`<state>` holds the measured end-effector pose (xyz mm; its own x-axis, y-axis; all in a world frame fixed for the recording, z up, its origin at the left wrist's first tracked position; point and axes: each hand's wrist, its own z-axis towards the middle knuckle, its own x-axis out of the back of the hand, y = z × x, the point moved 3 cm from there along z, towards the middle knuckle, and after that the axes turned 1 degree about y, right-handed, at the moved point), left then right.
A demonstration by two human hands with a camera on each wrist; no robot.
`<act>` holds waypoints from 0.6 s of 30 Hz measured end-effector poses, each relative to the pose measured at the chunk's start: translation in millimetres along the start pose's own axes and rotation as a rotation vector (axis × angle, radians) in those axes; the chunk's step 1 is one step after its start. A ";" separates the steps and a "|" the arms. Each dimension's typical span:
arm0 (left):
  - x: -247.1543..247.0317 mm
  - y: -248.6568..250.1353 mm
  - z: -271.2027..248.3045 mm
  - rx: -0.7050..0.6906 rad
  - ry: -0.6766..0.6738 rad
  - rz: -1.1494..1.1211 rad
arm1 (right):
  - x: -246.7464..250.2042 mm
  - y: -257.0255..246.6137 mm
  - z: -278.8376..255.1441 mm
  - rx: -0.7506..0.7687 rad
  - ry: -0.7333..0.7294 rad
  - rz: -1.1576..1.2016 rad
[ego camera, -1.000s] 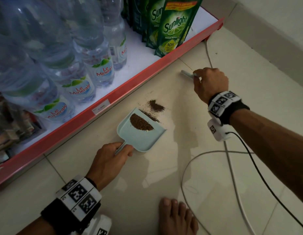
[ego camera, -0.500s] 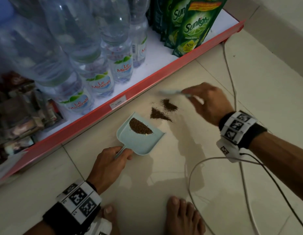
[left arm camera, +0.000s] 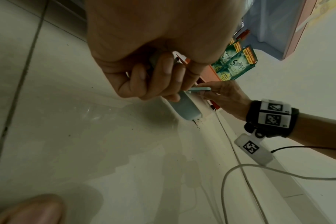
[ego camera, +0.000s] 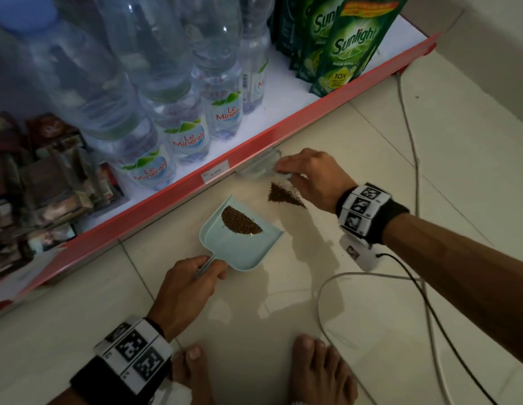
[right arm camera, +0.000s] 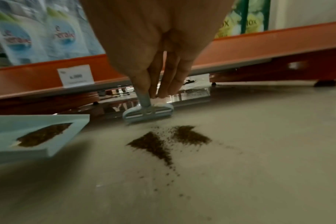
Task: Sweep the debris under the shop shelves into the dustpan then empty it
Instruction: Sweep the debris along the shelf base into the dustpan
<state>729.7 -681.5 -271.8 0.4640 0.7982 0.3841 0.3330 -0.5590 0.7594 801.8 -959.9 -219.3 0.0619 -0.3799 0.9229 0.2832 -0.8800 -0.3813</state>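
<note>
A pale blue dustpan (ego camera: 225, 249) lies flat on the tiled floor with a heap of brown debris (ego camera: 239, 222) inside it. My left hand (ego camera: 190, 285) grips its handle (left arm camera: 184, 106). A second patch of brown debris (ego camera: 283, 195) lies loose on the floor just right of the pan's mouth; the right wrist view shows it as two small piles (right arm camera: 159, 144). My right hand (ego camera: 310, 176) pinches the stem of a small pale blue brush (right arm camera: 148, 112), whose head rests on the floor beyond the piles, close to the red shelf edge (ego camera: 283, 133).
The bottom shelf holds several water bottles (ego camera: 190, 135), green detergent pouches (ego camera: 348, 48) and packets (ego camera: 49, 176) at the left. A white cable (ego camera: 412, 159) and a black cable (ego camera: 447, 331) trail over the floor on the right. My bare feet (ego camera: 318, 366) stand near the bottom.
My right hand has carried the brush leftward along the shelf edge, from the far right to just behind the loose debris. The dustpan and my left hand have stayed put.
</note>
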 end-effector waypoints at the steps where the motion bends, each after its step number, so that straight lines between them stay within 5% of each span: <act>1: 0.2 -0.8 -1.0 0.002 -0.001 -0.005 | 5.4 1.5 -4.5 0.035 -0.024 -0.013; 6: 1.7 -4.0 -5.6 0.009 0.003 -0.021 | 45.1 36.5 -33.4 0.042 0.111 -0.073; 11: 0.8 -1.4 -2.9 0.000 -0.004 -0.006 | 56.2 67.9 -36.9 -0.306 0.380 -0.110; 14: -1.1 3.4 0.3 -0.019 -0.006 0.003 | 45.0 71.4 -32.9 -0.471 0.288 -0.121; 18: -4.5 6.5 4.7 -0.036 -0.012 0.006 | 25.8 33.5 -40.8 -0.252 0.060 -0.134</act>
<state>733.7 -689.8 -271.0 0.4758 0.7919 0.3828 0.3005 -0.5554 0.7754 773.8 -1010.8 -210.4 -0.0191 -0.2649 0.9641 0.0383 -0.9638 -0.2640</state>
